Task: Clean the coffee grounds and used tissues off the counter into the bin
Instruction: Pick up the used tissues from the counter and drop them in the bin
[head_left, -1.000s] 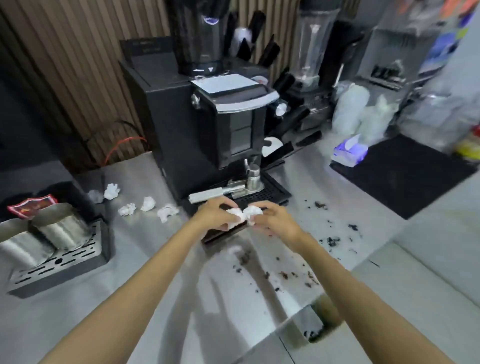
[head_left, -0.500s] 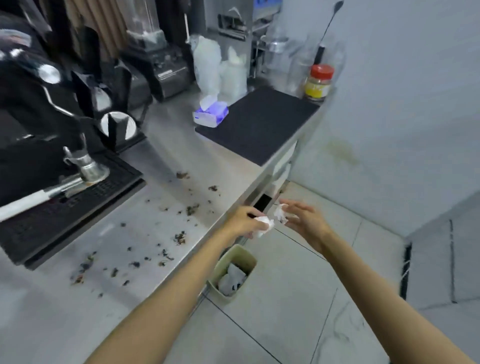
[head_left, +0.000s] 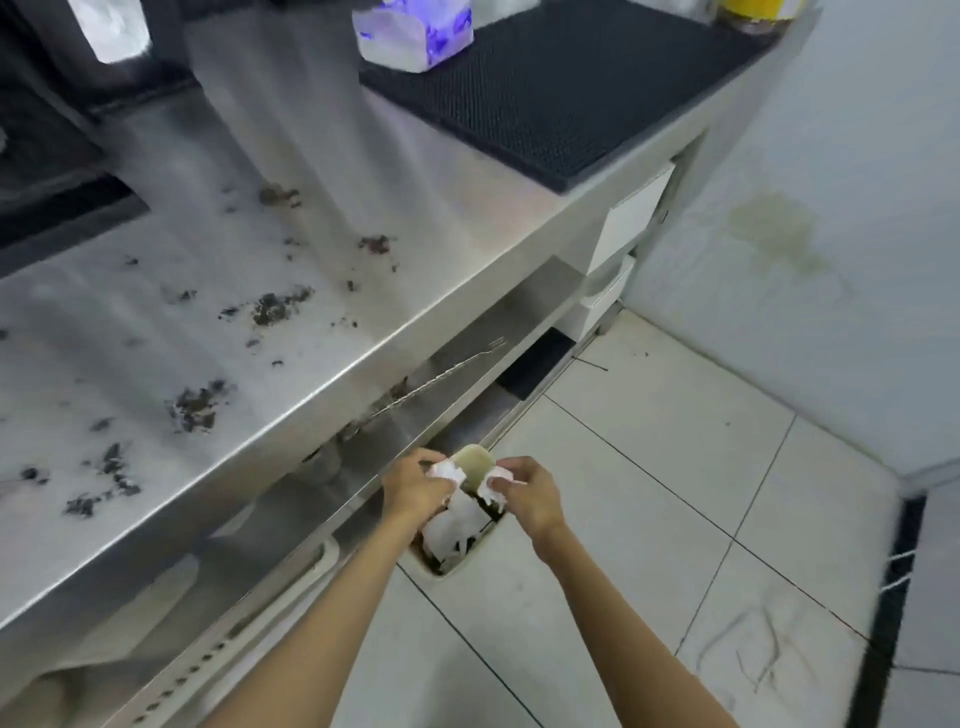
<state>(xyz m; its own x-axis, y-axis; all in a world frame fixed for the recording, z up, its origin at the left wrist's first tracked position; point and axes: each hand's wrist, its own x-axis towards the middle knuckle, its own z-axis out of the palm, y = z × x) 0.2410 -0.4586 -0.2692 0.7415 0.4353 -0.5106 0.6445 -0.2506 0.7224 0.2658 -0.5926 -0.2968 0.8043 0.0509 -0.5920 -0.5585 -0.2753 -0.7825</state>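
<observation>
Head view: the bin (head_left: 451, 570) stands on the tiled floor (head_left: 649, 467), close against the foot of the steel counter (head_left: 395, 218). Right above the bin's mouth, the left hand (head_left: 415, 491) pinches a crumpled tissue (head_left: 445, 472) in its fingertips. The right hand (head_left: 532, 496), just beside it, pinches a second tissue wad (head_left: 493, 482). The two wads are apart. White discarded paper (head_left: 457, 525) lies inside the bin, under both hands. Up and left of the bin, coffee grounds (head_left: 272, 309) lie scattered on the counter
</observation>
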